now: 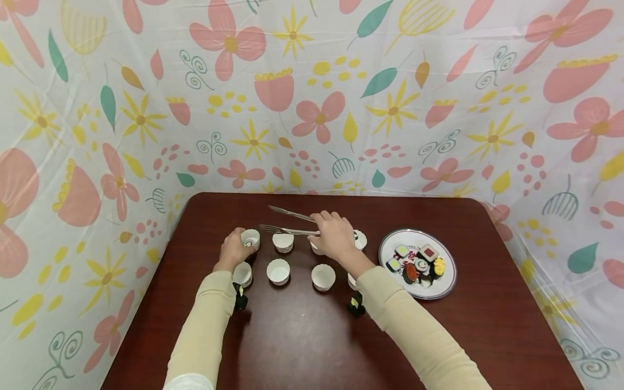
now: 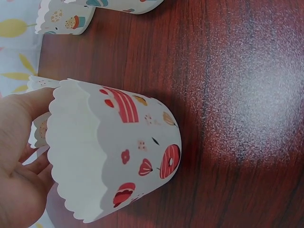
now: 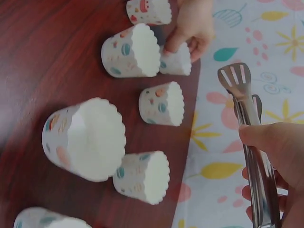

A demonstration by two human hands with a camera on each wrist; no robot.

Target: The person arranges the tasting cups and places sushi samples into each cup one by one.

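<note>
At the back left of the table, my left hand [image 1: 235, 250] grips the rim of a white paper baking cup [image 1: 251, 236] with something small and dark in it. In the left wrist view that gripped cup [image 2: 41, 128] is mostly hidden behind a nearer baking cup [image 2: 118, 147] with red cake prints. My right hand [image 1: 335, 234] holds metal tongs [image 3: 254, 156] above the back row of cups. The slotted ends of the tongs [image 1: 280, 229] point left, apart from each other in the head view, with nothing seen between them.
Several more scalloped cups, including a front one [image 1: 278, 272] and another [image 1: 323, 277], stand in two rows. A plate [image 1: 450, 281] of sushi-like pieces lies at the right. Dark bands are on both wrists. Flowered cloth [image 1: 312, 162] hangs behind the table [image 1: 292, 346].
</note>
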